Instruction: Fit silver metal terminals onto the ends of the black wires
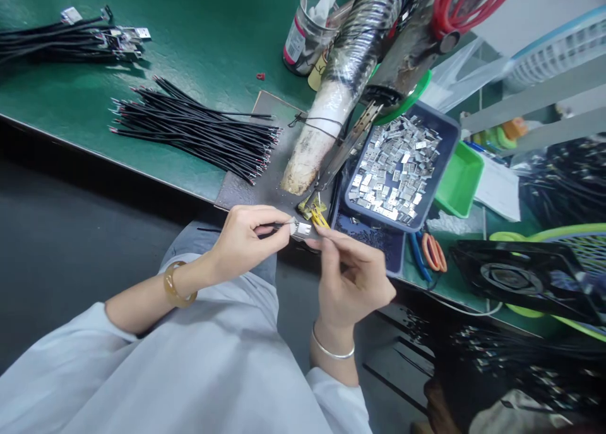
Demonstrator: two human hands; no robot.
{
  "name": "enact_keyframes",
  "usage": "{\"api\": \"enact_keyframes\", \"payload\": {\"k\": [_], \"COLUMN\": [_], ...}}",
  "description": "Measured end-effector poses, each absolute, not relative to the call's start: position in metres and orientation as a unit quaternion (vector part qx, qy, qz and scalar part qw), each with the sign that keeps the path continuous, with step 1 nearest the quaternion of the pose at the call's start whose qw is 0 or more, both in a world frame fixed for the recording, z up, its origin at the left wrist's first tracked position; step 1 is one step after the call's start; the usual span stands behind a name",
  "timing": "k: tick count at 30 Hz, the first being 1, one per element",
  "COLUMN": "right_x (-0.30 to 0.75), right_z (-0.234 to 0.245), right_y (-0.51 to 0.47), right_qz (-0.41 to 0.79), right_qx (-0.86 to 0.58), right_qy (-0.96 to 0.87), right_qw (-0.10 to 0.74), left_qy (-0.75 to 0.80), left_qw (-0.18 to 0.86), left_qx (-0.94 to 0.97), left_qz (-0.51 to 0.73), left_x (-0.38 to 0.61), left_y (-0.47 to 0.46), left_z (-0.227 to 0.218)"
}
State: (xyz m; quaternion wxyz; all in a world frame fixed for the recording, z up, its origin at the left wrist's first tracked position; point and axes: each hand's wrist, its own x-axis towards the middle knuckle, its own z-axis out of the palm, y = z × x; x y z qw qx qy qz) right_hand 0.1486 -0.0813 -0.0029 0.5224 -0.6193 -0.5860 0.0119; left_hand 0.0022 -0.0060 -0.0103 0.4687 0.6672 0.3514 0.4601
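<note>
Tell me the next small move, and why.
Perhaps steady the free end of the small silver rectangular metal connector with the right hand: the left hand pinches its other end and a thin black cable, while the right hand is close by.

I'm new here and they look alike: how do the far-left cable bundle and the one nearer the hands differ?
The far-left bundle ends in metal plugs; the nearer bundle in thin wire tips. The far-left bundle runs out of view; the nearer bundle shows both ends. Both are bunches of black cables.

Pale shirt (203,371), blue trousers (187,243), amber bangle (169,286), silver bangle (334,356)
</note>
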Motion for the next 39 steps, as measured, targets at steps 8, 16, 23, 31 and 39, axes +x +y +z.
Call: {"api": "enact_keyframes", "payload": {"k": [8, 16, 23, 31, 39], "right_x": [0.147, 0.149, 0.151, 0.152, 0.157], "right_z": [-0.006, -0.003, -0.002, -0.004, 0.012], "right_y": [-0.062, -0.057, -0.058, -0.067, -0.081], "right_qz": [0.105, 0.128, 0.15, 0.151, 0.133], "right_qx": [-0.614, -0.607, -0.611, -0.609, -0.623], "right_qy": [-0.587, -0.579, -0.582, -0.592, -0.574], "right_qw": [0.517, 0.529, 0.515, 0.507, 0.515], "left_qy": [0.359, 0.335, 0.354, 0.341, 0.145], "left_qw": [0.405, 0.322, 0.351, 0.327, 0.12], "left_qx": [0.688, 0.725, 0.72, 0.755, 0.956], "left_qz": [0.484, 0.508, 0.483, 0.455, 0.227], "left_x": [0.013, 0.014, 0.013, 0.01, 0.009], "left_y": [0.002, 0.007, 0.006, 0.001, -0.035], "left_z": [-0.013, -0.012, -0.01, -0.011, -0.005]}}
